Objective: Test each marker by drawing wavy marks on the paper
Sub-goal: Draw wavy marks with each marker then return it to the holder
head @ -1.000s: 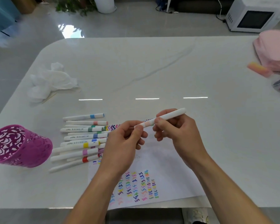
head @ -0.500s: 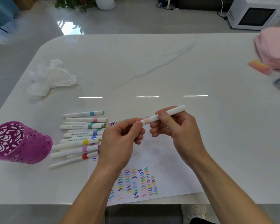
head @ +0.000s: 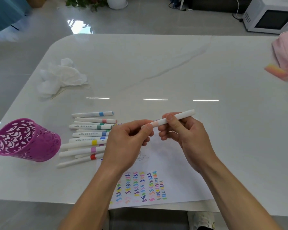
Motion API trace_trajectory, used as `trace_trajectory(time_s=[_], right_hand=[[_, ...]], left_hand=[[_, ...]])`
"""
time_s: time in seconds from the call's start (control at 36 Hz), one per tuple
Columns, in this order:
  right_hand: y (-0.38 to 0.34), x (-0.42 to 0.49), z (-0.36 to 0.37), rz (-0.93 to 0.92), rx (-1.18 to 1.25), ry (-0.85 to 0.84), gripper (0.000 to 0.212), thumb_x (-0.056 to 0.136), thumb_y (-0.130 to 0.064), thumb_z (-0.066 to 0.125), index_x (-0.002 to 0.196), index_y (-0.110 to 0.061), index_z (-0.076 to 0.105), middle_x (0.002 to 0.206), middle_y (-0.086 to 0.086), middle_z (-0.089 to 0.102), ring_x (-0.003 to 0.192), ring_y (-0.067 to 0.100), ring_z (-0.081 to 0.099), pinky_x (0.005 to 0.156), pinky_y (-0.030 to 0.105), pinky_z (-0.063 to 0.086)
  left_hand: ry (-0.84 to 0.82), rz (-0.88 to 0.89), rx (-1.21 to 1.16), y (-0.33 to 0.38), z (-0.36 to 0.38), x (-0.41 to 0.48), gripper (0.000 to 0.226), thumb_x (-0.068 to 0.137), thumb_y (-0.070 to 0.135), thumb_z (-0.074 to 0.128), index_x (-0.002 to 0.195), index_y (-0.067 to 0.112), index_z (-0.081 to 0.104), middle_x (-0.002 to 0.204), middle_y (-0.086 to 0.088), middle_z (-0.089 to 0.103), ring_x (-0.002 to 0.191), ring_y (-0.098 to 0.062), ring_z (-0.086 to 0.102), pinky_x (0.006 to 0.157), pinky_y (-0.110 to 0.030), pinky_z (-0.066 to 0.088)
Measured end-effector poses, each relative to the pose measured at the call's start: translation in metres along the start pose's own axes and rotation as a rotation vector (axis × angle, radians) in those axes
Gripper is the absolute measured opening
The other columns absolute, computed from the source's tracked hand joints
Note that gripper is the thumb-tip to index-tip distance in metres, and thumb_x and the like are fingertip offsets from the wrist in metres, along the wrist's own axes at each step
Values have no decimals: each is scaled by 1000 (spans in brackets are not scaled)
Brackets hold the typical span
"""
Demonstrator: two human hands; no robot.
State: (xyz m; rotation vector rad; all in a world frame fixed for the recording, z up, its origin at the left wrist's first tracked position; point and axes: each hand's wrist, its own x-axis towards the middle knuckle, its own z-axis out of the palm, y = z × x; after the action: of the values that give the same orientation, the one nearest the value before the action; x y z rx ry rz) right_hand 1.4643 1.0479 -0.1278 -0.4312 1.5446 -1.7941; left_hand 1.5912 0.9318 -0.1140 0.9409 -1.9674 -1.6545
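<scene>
Hands shared one pink-banded marker [head: 184,113] above the paper [head: 181,170], the right hand [head: 189,138] gripping its barrel and the left hand [head: 123,143] pinching the cap end, likely to work the cap, while other markers [head: 90,134] lay in a row on the bench [head: 156,67].

Gleams glossy and smooth on the pale, grey-veined, stone-look counter [head: 173,72], mirroring light strips. Reads as smooth white plastic with a soft sheen on the held marker [head: 183,115] and the loose markers [head: 88,134]. Looks matt on the thin white paper [head: 181,163]. Seems pierced, moulded plastic in the purple cup [head: 45,146]; soft, crumpled and matt in the tissue [head: 61,78].
</scene>
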Motion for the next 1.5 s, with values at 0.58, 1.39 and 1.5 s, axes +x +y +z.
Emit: trace_trajectory(time_s=[0.58, 1.39, 1.5], right_hand=[[19, -2, 24, 27, -460, -8, 36, 99, -29, 69, 133, -25, 59, 84, 2, 73, 68, 6, 68, 62, 18, 55], [31, -14, 49, 52, -992, -95, 26, 102, -30, 63, 127, -23, 63, 99, -9, 65, 88, 5, 61, 75, 23, 45], [31, -14, 50, 56, -997, -92, 27, 102, -30, 63, 128, -22, 63, 101, -7, 65, 90, 8, 62, 79, 26, 47]], left_hand=[[534, 303, 105, 16, -62, -20, 10, 94, 17, 68, 102, 22, 73, 97, 14, 74, 93, -7, 71, 85, -27, 58], [919, 264, 586, -14, -157, -45, 31, 101, 25, 54, 131, 30, 61, 114, 5, 70, 100, -10, 66, 87, -6, 46], [844, 146, 658, -17, -156, -45, 28, 100, 26, 53, 124, 27, 66, 114, 5, 70, 100, -13, 65, 85, -1, 40]])
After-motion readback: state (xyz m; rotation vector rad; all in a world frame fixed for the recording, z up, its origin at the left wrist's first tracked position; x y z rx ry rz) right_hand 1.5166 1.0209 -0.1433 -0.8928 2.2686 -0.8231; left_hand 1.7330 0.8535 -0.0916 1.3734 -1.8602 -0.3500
